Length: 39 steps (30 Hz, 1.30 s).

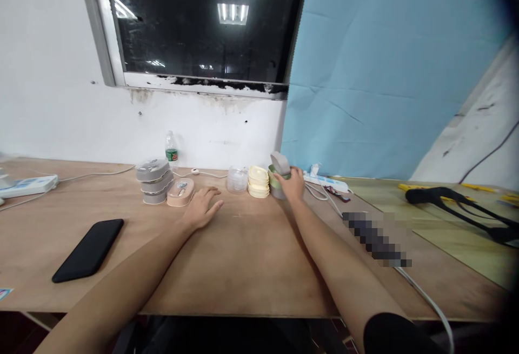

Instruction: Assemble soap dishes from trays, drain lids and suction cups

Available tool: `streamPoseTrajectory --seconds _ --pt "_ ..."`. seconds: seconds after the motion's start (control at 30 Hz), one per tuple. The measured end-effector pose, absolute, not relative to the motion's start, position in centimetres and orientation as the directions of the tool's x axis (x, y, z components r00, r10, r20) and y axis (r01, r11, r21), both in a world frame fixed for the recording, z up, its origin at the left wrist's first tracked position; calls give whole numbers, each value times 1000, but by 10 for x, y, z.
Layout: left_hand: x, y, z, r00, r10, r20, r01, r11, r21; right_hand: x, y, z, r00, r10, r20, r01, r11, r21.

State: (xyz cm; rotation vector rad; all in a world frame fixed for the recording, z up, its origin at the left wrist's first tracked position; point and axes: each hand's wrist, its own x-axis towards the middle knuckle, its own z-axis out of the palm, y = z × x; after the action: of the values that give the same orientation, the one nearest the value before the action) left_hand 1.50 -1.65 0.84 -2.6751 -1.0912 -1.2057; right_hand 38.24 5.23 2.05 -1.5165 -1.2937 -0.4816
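Observation:
My left hand [203,207] rests on the table, its fingers stretched out and nothing in it. Just left of it sits a pink oval box [180,192] with a small label on its lid. Beyond that box is a stack of grey oval boxes [154,187] with a clear cover on top. My right hand [293,184] grips a grey oval container piece [280,162], tilted above a stack of green and grey pieces [275,185]. Part of that stack is hidden by my fingers. Beside it stand stacked cream-coloured pieces [258,183] and clear plastic ones [237,180].
A black phone [88,250] lies at the left front. A plastic bottle [171,147] stands by the wall. Power strips [328,182] and white cables lie at both sides. A blurred-out dark object [375,239] and a black strap-like frame [458,211] are at right.

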Motion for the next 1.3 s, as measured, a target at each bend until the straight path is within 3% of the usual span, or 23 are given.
streamPoseTrajectory --seconds 0.23,0.43,0.7,0.87,1.07,1.3 --pt "16 -17 9 471 590 655 591 -763 261 379 59 27 480 478 735 835 8 -551" --pt "16 -19 10 479 589 651 588 -766 261 375 63 27 453 506 734 851 0 -525" --pt "16 -15 7 483 569 666 582 -777 241 384 63 35 413 472 779 851 105 -515" --pt "17 -13 6 471 573 670 612 -760 220 397 65 39 304 405 862 869 253 -425" --pt "13 -7 3 434 599 673 672 -713 200 396 70 37 333 517 789 833 230 -502" --pt "11 -6 3 419 617 665 684 -697 216 396 66 38 332 549 767 860 159 -485"
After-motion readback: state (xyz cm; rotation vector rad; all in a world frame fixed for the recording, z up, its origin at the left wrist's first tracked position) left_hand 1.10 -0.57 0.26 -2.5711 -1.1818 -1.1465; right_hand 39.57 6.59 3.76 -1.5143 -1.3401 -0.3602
